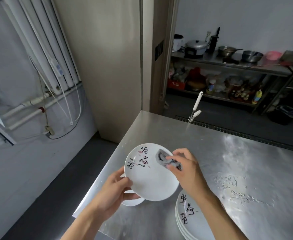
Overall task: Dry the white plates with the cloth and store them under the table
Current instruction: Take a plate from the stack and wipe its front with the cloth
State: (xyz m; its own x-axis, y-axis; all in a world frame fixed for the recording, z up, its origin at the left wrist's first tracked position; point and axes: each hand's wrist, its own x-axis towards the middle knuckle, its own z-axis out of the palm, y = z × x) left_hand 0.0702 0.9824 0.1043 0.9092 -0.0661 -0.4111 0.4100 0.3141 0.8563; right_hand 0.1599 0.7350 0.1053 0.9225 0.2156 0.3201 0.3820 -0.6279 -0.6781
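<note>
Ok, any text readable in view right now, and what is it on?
Held plate: three black brush-script characters along its rim, too stylised and blurred to quote.
Plate stack: similar brush script on top, also unreadable.
Red box on the far shelf: pale marks, too small to read.
No other text shows.

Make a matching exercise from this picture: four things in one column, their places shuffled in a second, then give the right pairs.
Things
1. held plate
2. cloth
3. stack of plates
4. pink basin

Places
A. on the far shelf
B. gripped at its rim by the left hand
C. on the table, at its near edge
D. pinched in the right hand, against the held plate

Pairs: 1-B, 2-D, 3-C, 4-A
</note>
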